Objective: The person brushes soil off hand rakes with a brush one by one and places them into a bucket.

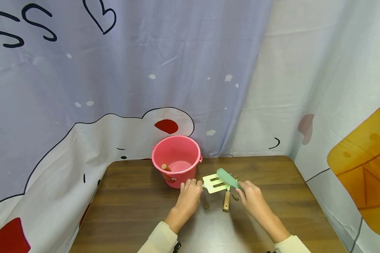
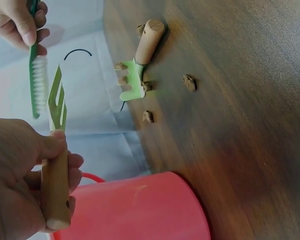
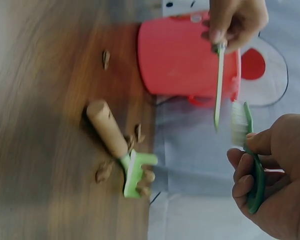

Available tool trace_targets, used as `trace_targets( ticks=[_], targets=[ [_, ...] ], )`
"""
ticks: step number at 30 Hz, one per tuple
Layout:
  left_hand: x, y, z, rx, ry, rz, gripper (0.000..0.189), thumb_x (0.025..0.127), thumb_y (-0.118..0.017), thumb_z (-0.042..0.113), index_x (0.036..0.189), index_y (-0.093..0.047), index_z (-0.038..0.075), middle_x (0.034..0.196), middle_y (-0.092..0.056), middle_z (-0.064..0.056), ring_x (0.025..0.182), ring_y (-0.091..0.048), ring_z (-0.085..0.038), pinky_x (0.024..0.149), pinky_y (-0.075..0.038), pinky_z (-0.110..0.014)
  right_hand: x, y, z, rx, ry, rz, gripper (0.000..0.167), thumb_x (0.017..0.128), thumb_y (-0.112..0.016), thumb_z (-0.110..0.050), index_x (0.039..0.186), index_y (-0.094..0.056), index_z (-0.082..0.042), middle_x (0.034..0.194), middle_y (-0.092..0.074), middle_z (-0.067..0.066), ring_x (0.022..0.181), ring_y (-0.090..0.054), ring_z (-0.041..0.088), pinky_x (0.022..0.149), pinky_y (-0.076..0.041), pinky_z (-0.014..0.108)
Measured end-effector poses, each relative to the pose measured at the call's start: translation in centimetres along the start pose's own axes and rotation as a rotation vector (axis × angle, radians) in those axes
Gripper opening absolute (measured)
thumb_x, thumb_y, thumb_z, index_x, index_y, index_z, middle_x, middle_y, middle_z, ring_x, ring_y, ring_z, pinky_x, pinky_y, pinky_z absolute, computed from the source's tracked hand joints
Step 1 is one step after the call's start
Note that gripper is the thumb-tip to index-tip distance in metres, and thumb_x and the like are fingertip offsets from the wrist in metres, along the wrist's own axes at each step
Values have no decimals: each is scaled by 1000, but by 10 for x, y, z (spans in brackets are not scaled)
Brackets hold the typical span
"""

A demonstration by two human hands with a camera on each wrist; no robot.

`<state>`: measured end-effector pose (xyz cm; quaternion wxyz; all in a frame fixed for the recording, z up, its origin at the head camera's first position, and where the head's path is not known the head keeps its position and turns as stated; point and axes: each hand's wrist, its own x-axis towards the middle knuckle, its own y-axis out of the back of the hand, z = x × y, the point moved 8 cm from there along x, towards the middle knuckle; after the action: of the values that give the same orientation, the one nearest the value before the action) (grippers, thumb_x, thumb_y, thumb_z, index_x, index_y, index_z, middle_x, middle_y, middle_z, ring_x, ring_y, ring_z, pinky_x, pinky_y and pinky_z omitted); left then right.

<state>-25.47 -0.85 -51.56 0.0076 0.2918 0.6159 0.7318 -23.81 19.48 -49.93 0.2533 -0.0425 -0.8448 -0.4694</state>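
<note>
My left hand (image 1: 189, 196) grips the wooden handle of a small garden fork (image 2: 55, 187), its light green tines pointing right above the table. The right hand (image 1: 252, 198) holds a green brush (image 3: 258, 182) by its handle, white bristles turned toward the fork. In both wrist views a narrow gap separates the bristles from the tines; from the head view the brush overlaps them. Under the two tools, a small hand rake (image 3: 110, 131) with a wooden handle and green head lies on the table. Several brown crumbly bits (image 2: 189, 82) lie around and against it.
A pink bucket (image 1: 180, 177) stands at the table's back edge, just beyond my left hand. Inside leans a wooden handle end (image 1: 165, 167). The brown wooden table (image 1: 126, 211) meets a printed curtain (image 1: 183, 63) at the back.
</note>
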Motion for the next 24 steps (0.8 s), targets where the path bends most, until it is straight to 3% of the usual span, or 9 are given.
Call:
trace_targets(
  ticks=[4, 11, 18, 24],
  targets=[
    [0, -2, 0, 12, 4, -4, 24, 77, -82, 4, 92, -65, 10, 84, -62, -6, 84, -58, -25, 68, -38, -37, -2, -4, -18, 4, 51, 8, 21, 85, -77, 5, 104, -72, 11, 87, -68, 13, 73, -64, 17, 60, -55, 25],
    [1, -4, 3, 8, 0, -10, 18, 85, -81, 15, 90, -65, 10, 84, -62, -5, 84, -58, -24, 67, -37, -36, -3, -15, -35, -24, 118, 10, 22, 83, -79, 4, 102, -71, 10, 88, -68, 15, 75, -70, 23, 64, -60, 27],
    [2, 3, 5, 13, -17, 13, 19, 82, -81, 10, 89, -63, 11, 83, -61, -4, 84, -57, -24, 69, -38, -36, 0, -9, -24, -59, 92, 57, 20, 81, -80, 6, 100, -73, 10, 81, -65, 12, 67, -65, 18, 58, -57, 28],
    [1, 7, 3, 8, -11, 16, 22, 79, -81, 3, 87, -62, 10, 81, -60, -4, 82, -56, -24, 69, -36, -37, 1, -6, -11, -54, 67, 49, 21, 82, -79, 7, 100, -73, 13, 79, -64, 12, 64, -62, 15, 54, -53, 21]
  ],
)
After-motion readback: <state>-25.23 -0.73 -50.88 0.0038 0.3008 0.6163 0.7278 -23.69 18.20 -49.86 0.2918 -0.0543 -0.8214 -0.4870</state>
